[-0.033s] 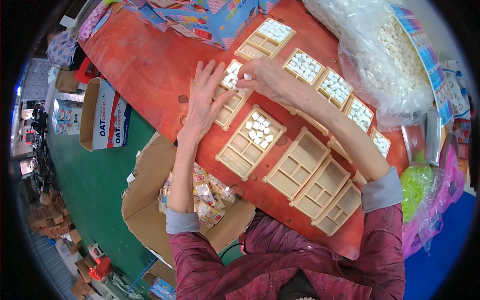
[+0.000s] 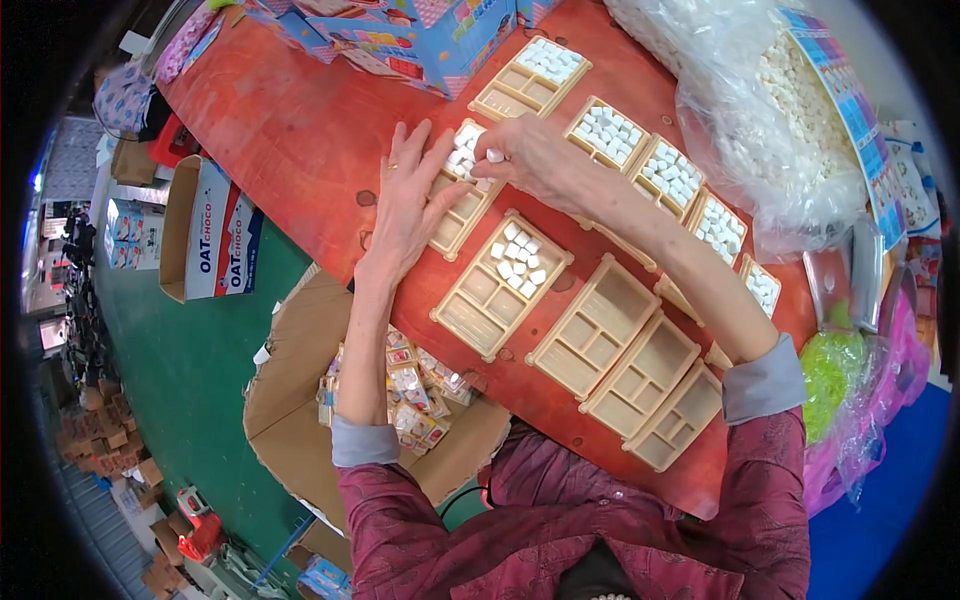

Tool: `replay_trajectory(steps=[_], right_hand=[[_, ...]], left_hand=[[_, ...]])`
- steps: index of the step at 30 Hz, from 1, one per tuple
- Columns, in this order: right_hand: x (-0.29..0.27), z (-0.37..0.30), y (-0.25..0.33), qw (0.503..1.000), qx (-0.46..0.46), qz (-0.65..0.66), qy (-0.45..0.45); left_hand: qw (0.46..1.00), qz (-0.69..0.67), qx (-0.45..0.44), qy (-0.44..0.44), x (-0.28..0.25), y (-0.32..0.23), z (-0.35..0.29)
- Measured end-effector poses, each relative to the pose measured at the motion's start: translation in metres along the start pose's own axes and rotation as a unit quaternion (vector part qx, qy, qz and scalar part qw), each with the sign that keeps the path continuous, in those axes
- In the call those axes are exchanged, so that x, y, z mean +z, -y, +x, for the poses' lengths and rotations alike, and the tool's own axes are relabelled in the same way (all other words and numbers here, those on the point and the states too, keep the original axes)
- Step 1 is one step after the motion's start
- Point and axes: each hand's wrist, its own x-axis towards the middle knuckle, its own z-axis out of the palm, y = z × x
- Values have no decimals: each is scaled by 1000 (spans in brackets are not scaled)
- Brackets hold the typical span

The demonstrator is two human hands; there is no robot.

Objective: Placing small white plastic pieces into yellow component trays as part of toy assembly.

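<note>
My left hand (image 2: 408,195) lies with its fingers spread along the left edge of a cream compartment tray (image 2: 447,238), partly covering it. My right hand (image 2: 525,158) reaches over the tray's far end. Between its fingertips is a small white cube (image 2: 495,155). More white cubes (image 2: 462,150) fill the tray's far compartment, partly hidden by my hands. A nearer cream tray (image 2: 462,318) has a loose group of white cubes (image 2: 517,262) in its large compartment; its smaller compartments hold none.
Bare cream trays (image 2: 640,375) line the near table edge. Several trays with white cubes (image 2: 670,175) stand to the right, one (image 2: 525,88) at the back. A clear bag of white pieces (image 2: 790,130) lies far right. A cardboard box (image 2: 290,400) with small packs stands below the red table (image 2: 270,130).
</note>
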Motion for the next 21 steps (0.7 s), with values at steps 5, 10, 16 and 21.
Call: replay_trajectory(steps=[5, 10, 16, 21], right_hand=[[1, -6, 2, 998, -43, -27, -31], [-1, -9, 1, 997, -78, -13, -17], [-9, 14, 10, 997, 48, 55, -17], [1, 34, 2, 999, 26, -4, -29]], left_hand=[[999, 36, -8, 23, 3, -3, 2], [999, -34, -27, -14, -3, 3, -5], [1000, -21, -13, -16, -6, 3, -8], [1000, -14, 1, -16, -1, 2, -7]])
